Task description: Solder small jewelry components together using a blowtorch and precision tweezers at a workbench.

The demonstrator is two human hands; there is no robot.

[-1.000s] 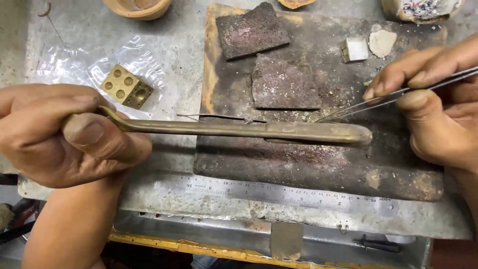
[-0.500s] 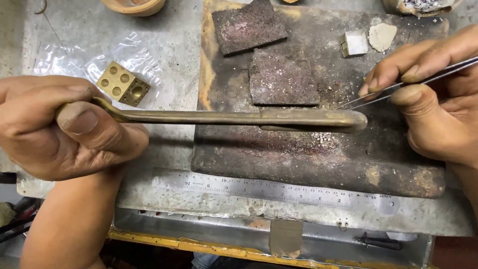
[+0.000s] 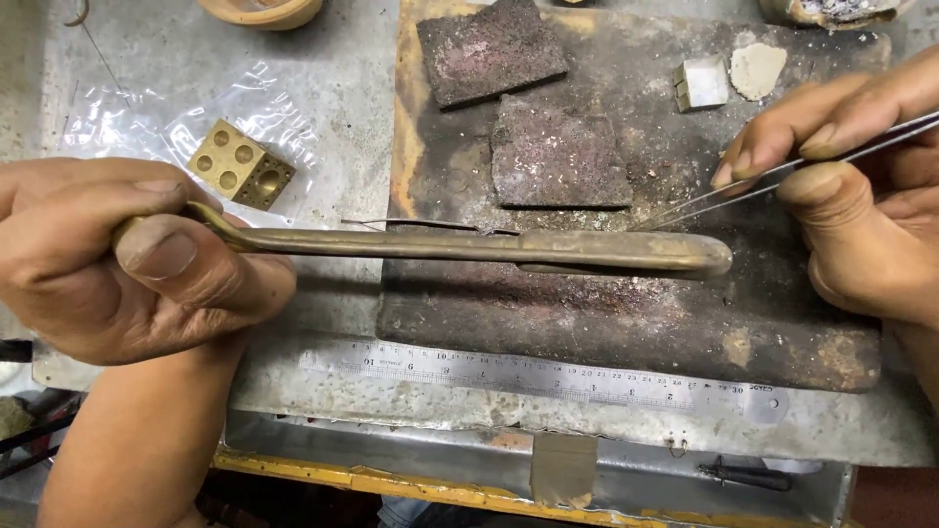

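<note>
My left hand [image 3: 127, 259] grips the handle end of a long brass-coloured bar tool [image 3: 548, 249], held level across the bench with its rounded tip to the right. My right hand [image 3: 851, 196] pinches slim steel tweezers [image 3: 743, 191] whose points reach down-left to the tool's right part. The tool hovers over a dark, charred soldering board [image 3: 626, 323]. A thin wire [image 3: 411, 224] lies along the tool's upper edge.
Two dark charcoal blocks [image 3: 558, 156] [image 3: 489, 49] rest on the board, with a small white cube [image 3: 701, 83] and a pale lump [image 3: 758, 66] at the back right. A brass dapping cube [image 3: 241, 164] sits on clear plastic at left. A steel ruler [image 3: 548, 376] lies along the front edge.
The tweezers' points have shifted slightly right along the tool. My left hand and the tool have stayed nearly still.
</note>
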